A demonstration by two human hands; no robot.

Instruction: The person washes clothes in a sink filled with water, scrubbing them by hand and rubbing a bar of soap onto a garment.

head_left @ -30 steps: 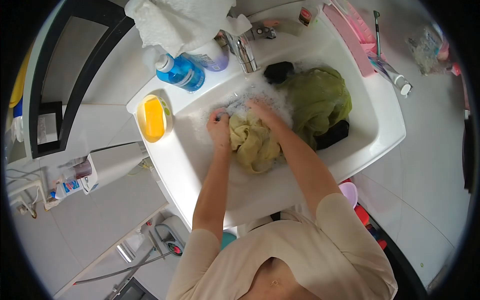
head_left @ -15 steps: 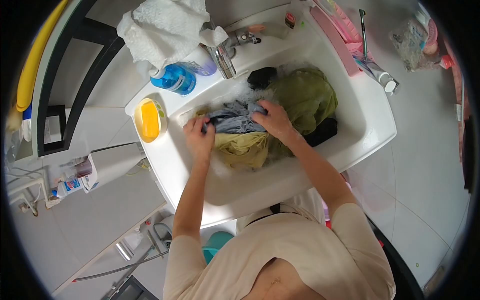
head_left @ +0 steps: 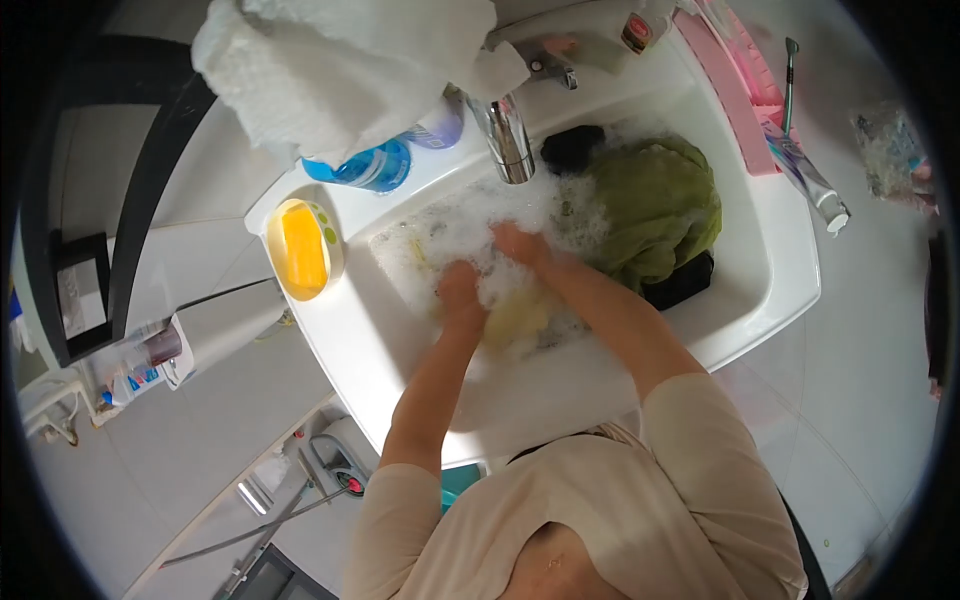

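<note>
Soapy water with white foam lies in the white sink [head_left: 375, 370]. My left hand [head_left: 460, 290] is low in the foam, its fingers under the suds. Just right of it, my right hand [head_left: 518, 243] is also partly sunk, its fingertips hidden. A pale yellow cloth [head_left: 517, 318] shows blurred under the water below both hands. What either hand holds is not visible. To the right are a green cloth [head_left: 660, 210] and black cloths, one above [head_left: 572, 149] and one below [head_left: 682, 281].
A chrome faucet [head_left: 505, 140] reaches over the basin. On the left rim stand a soap dish with a yellow bar [head_left: 303, 247] and a blue bottle [head_left: 375, 168], partly under a white towel [head_left: 330, 70]. A pink holder [head_left: 728, 85] and a tube [head_left: 805, 180] are on the right.
The grey-blue fabric between my hands half a second ago is no longer visible. Both hands have sunk into the foam and moved closer together, and the yellow cloth is now mostly under water.
</note>
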